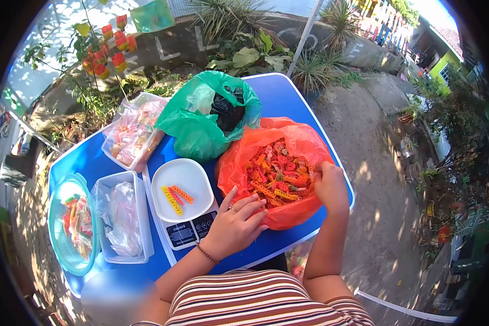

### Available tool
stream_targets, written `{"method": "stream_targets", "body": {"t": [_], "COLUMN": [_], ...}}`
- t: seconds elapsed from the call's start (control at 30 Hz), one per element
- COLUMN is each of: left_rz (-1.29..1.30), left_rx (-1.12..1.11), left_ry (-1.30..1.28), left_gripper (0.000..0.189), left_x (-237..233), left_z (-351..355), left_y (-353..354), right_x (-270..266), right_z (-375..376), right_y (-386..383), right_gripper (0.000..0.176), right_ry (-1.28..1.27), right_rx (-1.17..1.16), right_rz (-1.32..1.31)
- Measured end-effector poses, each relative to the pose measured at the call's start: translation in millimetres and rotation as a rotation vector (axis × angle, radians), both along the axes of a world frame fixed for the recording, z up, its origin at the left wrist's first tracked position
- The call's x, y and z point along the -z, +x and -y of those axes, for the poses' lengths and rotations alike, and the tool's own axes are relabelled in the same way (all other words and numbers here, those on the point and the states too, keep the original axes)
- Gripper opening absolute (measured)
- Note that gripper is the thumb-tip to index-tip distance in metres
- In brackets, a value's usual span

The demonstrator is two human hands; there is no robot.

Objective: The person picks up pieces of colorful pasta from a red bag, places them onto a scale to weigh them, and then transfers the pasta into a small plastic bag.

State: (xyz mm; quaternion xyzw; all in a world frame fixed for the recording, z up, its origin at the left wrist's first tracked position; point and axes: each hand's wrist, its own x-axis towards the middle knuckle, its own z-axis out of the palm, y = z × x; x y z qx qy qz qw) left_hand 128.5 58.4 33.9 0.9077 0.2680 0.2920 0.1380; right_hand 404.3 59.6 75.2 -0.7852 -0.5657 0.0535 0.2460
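Observation:
A red-orange plastic bag point(234, 157) stands wide open on the table, full of red, orange and yellow spiral snack pieces point(280, 174). My left hand point(238, 218) lies with outstretched, parted fingers against the bag's near left side. At the bag's right rim, my right hand point(331, 185) has its fingers closed on the plastic edge; its fingertips are partly hidden. Left of the bag is a digital kitchen scale point(193, 231) bearing a white plate point(163, 173). On that plate lie yellow, red and orange spiral pieces point(172, 201).
Behind sits a green plastic bag point(187, 138) with black plastic inside. Further left are a clear tub of packed snacks point(133, 133), a clear tub of plastic bags point(126, 217) and a teal basket point(54, 239) with packets. All rest on a blue folding table point(280, 98).

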Motion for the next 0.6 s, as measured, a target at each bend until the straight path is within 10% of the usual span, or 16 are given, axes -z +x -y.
{"method": "stream_targets", "body": {"t": [0.27, 0.6], "left_rz": [0.004, 0.102], "left_rx": [0.006, -0.057], "left_ry": [0.014, 0.02], "left_gripper": [0.035, 0.032], "left_x": [2.9, -3.0], "left_z": [1.4, 0.5], "left_y": [2.7, -17.2], "right_x": [8.3, -13.9], "right_z": [-8.7, 6.1], "right_y": [-19.1, -44.0], "right_gripper": [0.017, 0.017], "right_ry": [-0.202, 0.198], "right_rx": [0.09, -0.204], "right_rz": [0.093, -1.055]}}
